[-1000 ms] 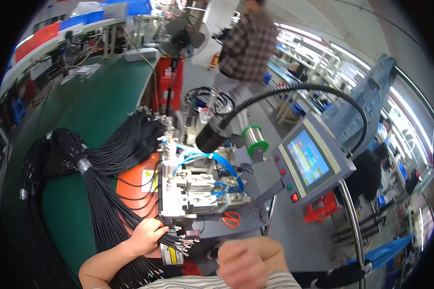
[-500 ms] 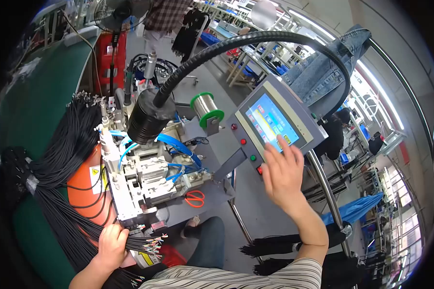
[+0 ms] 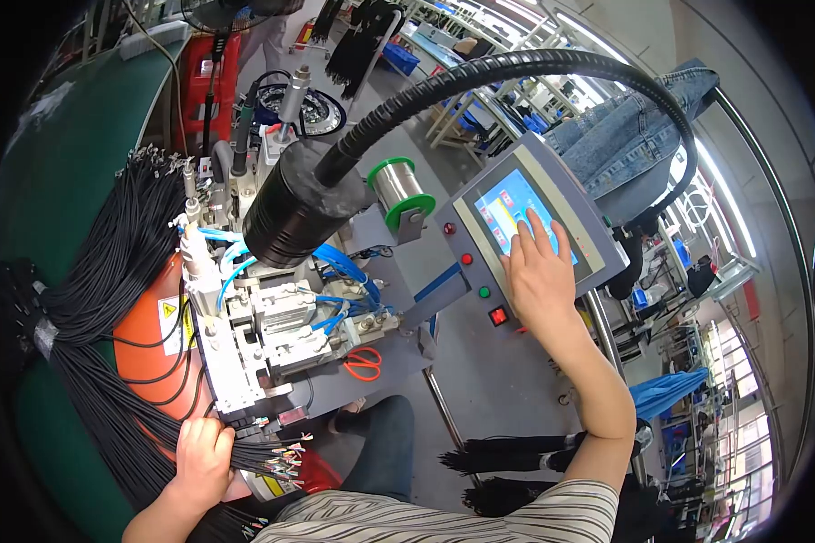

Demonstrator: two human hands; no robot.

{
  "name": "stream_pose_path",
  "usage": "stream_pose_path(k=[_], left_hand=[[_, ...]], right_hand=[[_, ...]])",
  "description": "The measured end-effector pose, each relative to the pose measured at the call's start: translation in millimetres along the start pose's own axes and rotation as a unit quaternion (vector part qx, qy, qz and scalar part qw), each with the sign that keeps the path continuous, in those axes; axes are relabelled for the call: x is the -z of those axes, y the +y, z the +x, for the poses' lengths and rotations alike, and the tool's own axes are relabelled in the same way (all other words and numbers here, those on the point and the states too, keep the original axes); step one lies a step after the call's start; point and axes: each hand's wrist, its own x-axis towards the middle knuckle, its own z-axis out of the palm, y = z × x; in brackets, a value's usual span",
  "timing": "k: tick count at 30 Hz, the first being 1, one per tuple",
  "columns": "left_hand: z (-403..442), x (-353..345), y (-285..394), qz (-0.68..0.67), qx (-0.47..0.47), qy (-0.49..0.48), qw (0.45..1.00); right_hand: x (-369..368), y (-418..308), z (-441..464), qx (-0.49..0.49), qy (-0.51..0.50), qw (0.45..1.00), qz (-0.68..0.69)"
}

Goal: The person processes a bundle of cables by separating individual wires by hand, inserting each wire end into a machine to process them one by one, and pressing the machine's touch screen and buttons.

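My left hand (image 3: 203,460) is closed around a bundle of black cables (image 3: 140,425), whose stripped ends with coloured wires (image 3: 281,457) stick out to its right. My right hand (image 3: 543,276) is at the touchscreen (image 3: 507,204) of a grey control panel (image 3: 575,213), fingers stretched out over the display. Whether a fingertip presses the glass I cannot tell. Left of the panel stands a metal machine (image 3: 281,317) with blue air tubes (image 3: 340,267). Close to my left hand is the machine's front edge.
A black lamp head (image 3: 299,208) on a flexible arm hangs over the machine. Behind it sits a green-flanged wire spool (image 3: 398,190). Red-handled scissors (image 3: 362,364) lie on the machine's base. More black cables (image 3: 516,457) hang at the lower right. Denim (image 3: 625,136) drapes beyond the panel.
My right hand has moved up from the screen's lower edge to farther over the display. The camera view has shifted slightly. My left hand keeps its hold on the cables.
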Motion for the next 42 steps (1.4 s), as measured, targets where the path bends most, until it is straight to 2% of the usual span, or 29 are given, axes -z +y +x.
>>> stream_pose_path(k=[1, 4, 10, 13, 15, 16, 17, 18, 19, 20, 22, 24, 26, 28, 36, 39, 42], left_hand=[[-1, -1, -1, 0.000, -0.002, 0.001, 1.000], [-1, -3, -1, -0.002, -0.002, 0.000, 1.000], [0, 3, 2, 0.013, 0.010, -0.033, 0.999], [-2, 0, 1, 0.005, 0.024, -0.024, 0.999], [-4, -4, 1, 0.011, 0.029, -0.021, 0.999], [-1, 2, 4, 0.015, 0.034, -0.043, 0.998], [-4, 0, 5, 0.016, 0.032, -0.034, 0.999], [-4, -3, 3, 0.020, 0.027, -0.020, 0.999], [-4, -2, 5, 0.026, 0.030, -0.034, 0.999], [-2, -1, 7, 0.031, 0.032, -0.048, 0.998], [2, 1, 8, 0.040, 0.027, -0.055, 0.997], [6, 2, 8, 0.037, 0.013, -0.052, 0.998], [3, 2, 7, 0.038, 0.013, -0.050, 0.998], [2, 1, 9, 0.045, 0.027, -0.052, 0.997], [1, 2, 14, 0.045, 0.067, -0.047, 0.996], [0, 1, 12, 0.038, 0.064, -0.047, 0.996], [0, 1, 12, 0.034, 0.070, -0.050, 0.996]], right_hand=[[1, -2, 0, 0.008, -0.008, 1.000, -0.018], [3, -8, 0, -0.023, 0.037, 0.998, 0.050], [8, -70, -35, -0.031, 0.173, 0.938, 0.298], [-13, -144, -61, -0.118, 0.156, 0.782, 0.592], [-5, -196, -62, -0.108, 0.029, 0.690, 0.716], [-12, -230, -68, -0.134, -0.052, 0.593, 0.792], [-14, -254, -67, -0.080, -0.046, 0.607, 0.789], [-9, -275, -66, -0.078, -0.081, 0.556, 0.824], [-10, -297, -63, -0.092, -0.111, 0.440, 0.886], [-12, -307, -61, -0.082, -0.143, 0.449, 0.878], [-17, -325, -54, -0.077, -0.066, 0.458, 0.883], [-21, -326, -52, -0.082, -0.158, 0.314, 0.933], [-29, -328, -50, -0.076, -0.202, 0.205, 0.955], [-26, -322, -46, -0.050, -0.231, 0.178, 0.955], [-31, -336, -46, -0.061, -0.240, 0.187, 0.951], [-26, -334, -42, -0.076, -0.270, 0.243, 0.929], [-18, -339, -45, -0.102, -0.225, 0.283, 0.927]])
